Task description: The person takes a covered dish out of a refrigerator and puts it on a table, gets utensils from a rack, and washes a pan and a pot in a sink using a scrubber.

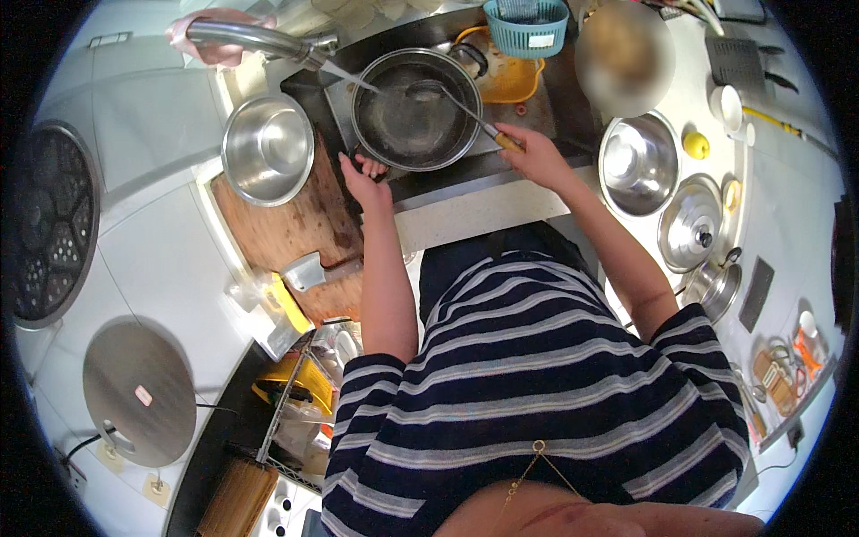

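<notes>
A deep, dark pan with a metal rim and two side handles sits in the sink, holding some water. From the faucet at upper left, a stream runs into it. My right hand is closed around the wooden handle of a ladle; its metal shaft slants over the rim and its dark, rounded head lies inside the pan. At the pan's near left edge, my left hand has its fingers curled around the black side handle, mostly hidden by the hand.
Left of the sink, a steel bowl rests on a wooden cutting board, with a cleaver nearer me. Behind the pan are an orange basket and a blue basket. A steel basin and pot lid lie right.
</notes>
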{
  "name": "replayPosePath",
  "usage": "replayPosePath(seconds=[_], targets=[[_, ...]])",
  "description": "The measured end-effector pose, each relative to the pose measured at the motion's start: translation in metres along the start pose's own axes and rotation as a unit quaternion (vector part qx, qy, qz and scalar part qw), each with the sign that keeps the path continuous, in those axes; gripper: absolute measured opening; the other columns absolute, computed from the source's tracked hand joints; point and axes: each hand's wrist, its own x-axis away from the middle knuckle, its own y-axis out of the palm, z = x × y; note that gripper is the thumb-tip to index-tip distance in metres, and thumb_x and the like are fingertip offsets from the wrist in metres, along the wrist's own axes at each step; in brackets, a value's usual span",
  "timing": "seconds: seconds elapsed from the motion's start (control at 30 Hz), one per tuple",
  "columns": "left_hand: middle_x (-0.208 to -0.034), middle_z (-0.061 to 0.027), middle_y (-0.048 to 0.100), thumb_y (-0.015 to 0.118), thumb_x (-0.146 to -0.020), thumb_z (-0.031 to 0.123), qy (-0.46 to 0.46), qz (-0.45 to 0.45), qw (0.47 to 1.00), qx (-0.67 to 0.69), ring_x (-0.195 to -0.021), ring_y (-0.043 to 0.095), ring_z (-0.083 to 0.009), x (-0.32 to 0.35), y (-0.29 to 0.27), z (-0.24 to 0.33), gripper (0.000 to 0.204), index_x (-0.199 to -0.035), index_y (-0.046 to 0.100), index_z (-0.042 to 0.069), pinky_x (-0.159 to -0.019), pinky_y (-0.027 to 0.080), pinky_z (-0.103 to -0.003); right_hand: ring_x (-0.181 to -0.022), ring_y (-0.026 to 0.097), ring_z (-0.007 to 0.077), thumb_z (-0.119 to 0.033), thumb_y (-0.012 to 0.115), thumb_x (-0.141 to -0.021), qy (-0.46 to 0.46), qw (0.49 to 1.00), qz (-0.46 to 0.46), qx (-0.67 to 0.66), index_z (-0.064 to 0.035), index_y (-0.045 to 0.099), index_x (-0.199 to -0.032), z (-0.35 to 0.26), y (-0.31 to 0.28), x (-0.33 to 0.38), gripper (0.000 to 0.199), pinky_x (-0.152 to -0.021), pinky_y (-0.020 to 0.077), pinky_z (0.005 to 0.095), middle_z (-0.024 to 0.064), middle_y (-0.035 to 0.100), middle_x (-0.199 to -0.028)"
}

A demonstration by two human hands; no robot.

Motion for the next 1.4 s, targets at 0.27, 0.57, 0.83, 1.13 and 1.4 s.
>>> replayPosePath(seconds=[0.27, 0.57, 0.83, 1.13, 1.4], targets=[[-0.145, -0.0258, 0.046, 0.063, -0.094, 0.023, 0.157, 0.128, 0.865, -0.458, -0.134, 0.045, -0.0378, -0.015, -0.020, -0.004, 0.059, -0.141, 0.043, -0.007, -0.113, 0.033, -0.044, -0.059, 0.058, 0.0135, -0.025, 0.064, -0.096, 0.126, 0.934, -0.102, -0.317, -0.0108, 0.050, -0.140, -0.015, 0.035, -0.026, 0.049, -0.048, 0.0426, 0.0270, 0.0094, 0.066, -0.081], [-0.131, -0.0202, 0.060, 0.062, -0.096, 0.030, -0.019, -0.066, 0.881, -0.469, -0.115, 0.060, -0.0338, 0.023, 0.059, -0.024, 0.052, -0.135, 0.053, -0.003, -0.099, 0.047, -0.044, -0.059, 0.061, 0.0136, -0.034, 0.053, -0.103, 0.171, 0.823, -0.152, -0.519, -0.0086, 0.056, -0.109, -0.055, 0.098, -0.058, 0.026, -0.050, 0.0513, 0.0250, 0.0079, 0.067, -0.082], [-0.094, -0.0108, 0.069, 0.050, -0.101, 0.020, -0.327, 0.011, 0.938, 0.114, -0.090, 0.067, -0.0240, -0.025, 0.059, -0.025, 0.028, -0.107, 0.061, -0.004, -0.095, 0.053, -0.045, -0.062, 0.068, 0.0179, -0.025, 0.063, -0.096, -0.026, 0.980, 0.041, -0.194, -0.0020, 0.069, -0.092, -0.077, 0.042, -0.091, 0.024, -0.057, 0.0542, 0.0324, 0.0099, 0.070, -0.074], [-0.091, -0.0116, 0.058, 0.061, -0.093, 0.016, -0.397, -0.077, 0.860, 0.312, -0.074, 0.060, -0.0210, -0.047, 0.091, 0.009, 0.028, -0.107, 0.052, -0.006, -0.070, 0.057, -0.029, -0.101, 0.065, 0.0397, -0.022, 0.076, -0.075, -0.070, 0.871, 0.401, 0.274, -0.0058, 0.066, -0.114, -0.065, -0.129, -0.195, 0.043, -0.087, 0.0522, 0.0473, 0.0209, 0.069, -0.105], [-0.090, -0.0102, 0.060, 0.064, -0.093, 0.018, -0.367, -0.065, 0.884, 0.281, -0.071, 0.061, -0.0197, -0.042, 0.071, 0.032, 0.027, -0.104, 0.052, -0.004, -0.064, 0.058, -0.027, -0.105, 0.065, 0.0376, -0.029, 0.076, -0.077, 0.013, 0.900, 0.336, 0.277, -0.0019, 0.064, -0.112, -0.067, -0.120, -0.217, 0.045, -0.090, 0.0525, 0.0448, 0.0214, 0.069, -0.109]])
